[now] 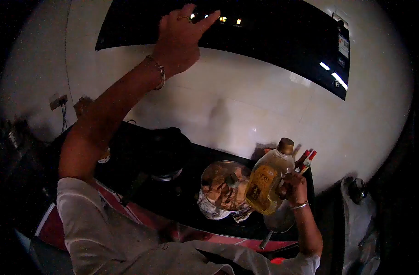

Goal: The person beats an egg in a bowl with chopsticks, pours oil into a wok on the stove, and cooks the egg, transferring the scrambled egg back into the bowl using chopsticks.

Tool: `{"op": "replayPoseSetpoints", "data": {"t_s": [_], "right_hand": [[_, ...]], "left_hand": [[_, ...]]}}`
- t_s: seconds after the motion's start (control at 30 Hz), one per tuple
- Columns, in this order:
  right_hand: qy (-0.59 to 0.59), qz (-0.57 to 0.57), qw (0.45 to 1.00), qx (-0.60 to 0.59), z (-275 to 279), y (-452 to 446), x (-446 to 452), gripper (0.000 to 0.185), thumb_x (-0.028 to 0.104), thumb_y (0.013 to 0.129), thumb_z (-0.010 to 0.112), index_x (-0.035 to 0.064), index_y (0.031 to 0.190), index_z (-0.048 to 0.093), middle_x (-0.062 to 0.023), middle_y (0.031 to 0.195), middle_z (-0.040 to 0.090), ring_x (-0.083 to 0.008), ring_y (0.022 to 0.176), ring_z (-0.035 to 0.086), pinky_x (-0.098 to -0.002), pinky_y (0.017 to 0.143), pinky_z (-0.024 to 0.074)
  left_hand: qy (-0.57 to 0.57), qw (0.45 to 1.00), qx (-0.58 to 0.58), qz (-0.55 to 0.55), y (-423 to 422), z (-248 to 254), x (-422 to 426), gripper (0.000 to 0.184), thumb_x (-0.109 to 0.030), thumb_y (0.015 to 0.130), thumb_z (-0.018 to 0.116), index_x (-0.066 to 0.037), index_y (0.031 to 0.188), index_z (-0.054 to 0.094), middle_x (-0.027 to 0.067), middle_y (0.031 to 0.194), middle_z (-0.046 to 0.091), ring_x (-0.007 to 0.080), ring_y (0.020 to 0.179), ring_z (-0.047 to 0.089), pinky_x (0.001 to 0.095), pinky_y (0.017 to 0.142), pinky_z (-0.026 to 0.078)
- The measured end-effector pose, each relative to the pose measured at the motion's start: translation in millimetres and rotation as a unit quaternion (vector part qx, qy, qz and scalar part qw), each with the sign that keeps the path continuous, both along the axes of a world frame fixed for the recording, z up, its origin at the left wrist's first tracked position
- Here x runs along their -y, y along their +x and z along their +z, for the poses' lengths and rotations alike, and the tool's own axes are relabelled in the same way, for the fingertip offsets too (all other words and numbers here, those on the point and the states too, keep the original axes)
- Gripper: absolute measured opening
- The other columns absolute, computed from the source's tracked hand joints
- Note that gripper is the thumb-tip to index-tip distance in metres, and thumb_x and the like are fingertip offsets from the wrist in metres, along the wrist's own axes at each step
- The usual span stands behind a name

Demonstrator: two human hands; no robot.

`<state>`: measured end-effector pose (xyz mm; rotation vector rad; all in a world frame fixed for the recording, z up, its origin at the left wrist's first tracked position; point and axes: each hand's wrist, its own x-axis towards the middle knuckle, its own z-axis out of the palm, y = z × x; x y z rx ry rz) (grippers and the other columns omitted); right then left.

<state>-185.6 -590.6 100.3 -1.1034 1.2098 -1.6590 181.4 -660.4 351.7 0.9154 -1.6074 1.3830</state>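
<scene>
My left hand (177, 43) is raised to the dark range hood (273, 41), with fingers apart near its row of lit symbols. Whether a fingertip touches the panel, I cannot tell. In my right hand (295, 187) is a large clear cooking oil bottle (267, 183), gripped by its side, a little tilted. Its brown cap (286, 145) is on, and yellow oil shows in the lower part. Just left of the bottle sits a round pot with a see-through lid (225, 181); brownish contents show through it.
A dark wok (168, 144) stands on the black stove to the left. Red-capped bottles (309, 160) are by the wall behind the oil bottle. A pan handle (266, 239) points towards me at the front edge. A wall socket with cords (59, 102) is at far left.
</scene>
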Motion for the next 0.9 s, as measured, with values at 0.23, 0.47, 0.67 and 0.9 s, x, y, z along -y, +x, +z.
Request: {"op": "replayPoseSetpoints", "data": {"t_s": [0.23, 0.47, 0.67, 0.9], "right_hand": [[0.014, 0.019, 0.999, -0.046, 1, 0, -6, 0.009, 0.013, 0.067, 0.055, 0.0041, 0.066, 0.053, -0.001, 0.053, 0.048, -0.0119, 0.042, 0.045, -0.0236, 0.042, 0.0355], [0.024, 0.038, 0.999, -0.03, 0, -3, -5, 0.01, 0.012, 0.067, 0.055, 0.0038, 0.073, 0.054, -0.0012, 0.054, 0.049, -0.012, 0.04, 0.046, -0.0235, 0.04, 0.0367], [0.028, 0.058, 0.998, -0.008, -14, -18, 6, 0.014, 0.01, 0.074, 0.058, 0.0041, 0.086, 0.053, -0.0065, 0.074, 0.06, -0.0154, 0.055, 0.056, -0.0254, 0.044, 0.0424], [0.033, 0.076, 0.996, -0.018, -15, -20, 9, 0.014, 0.008, 0.073, 0.059, 0.0042, 0.083, 0.05, -0.0069, 0.071, 0.058, -0.0151, 0.053, 0.055, -0.0248, 0.042, 0.0411]], "left_hand": [[-0.007, 0.999, 0.015, 0.046, -13, 3, 10, 0.085, 0.0, 0.056, 0.062, -0.03, 0.131, 0.034, 0.0229, 0.124, 0.037, 0.0391, 0.11, 0.041, 0.0492, 0.09, 0.033], [0.078, 0.995, -0.05, 0.039, -24, 9, -3, 0.078, 0.003, 0.063, 0.054, -0.019, 0.133, 0.029, 0.0252, 0.124, 0.033, 0.0395, 0.107, 0.037, 0.0492, 0.089, 0.03], [0.107, 0.993, -0.027, 0.041, -29, 8, -9, 0.083, 0.004, 0.064, 0.055, -0.018, 0.137, 0.021, 0.0273, 0.128, 0.026, 0.0409, 0.11, 0.034, 0.0498, 0.089, 0.028], [0.125, 0.989, -0.042, 0.069, -30, 9, -1, 0.082, 0.002, 0.065, 0.055, -0.016, 0.137, 0.02, 0.029, 0.128, 0.025, 0.0431, 0.11, 0.033, 0.0517, 0.088, 0.026]]}}
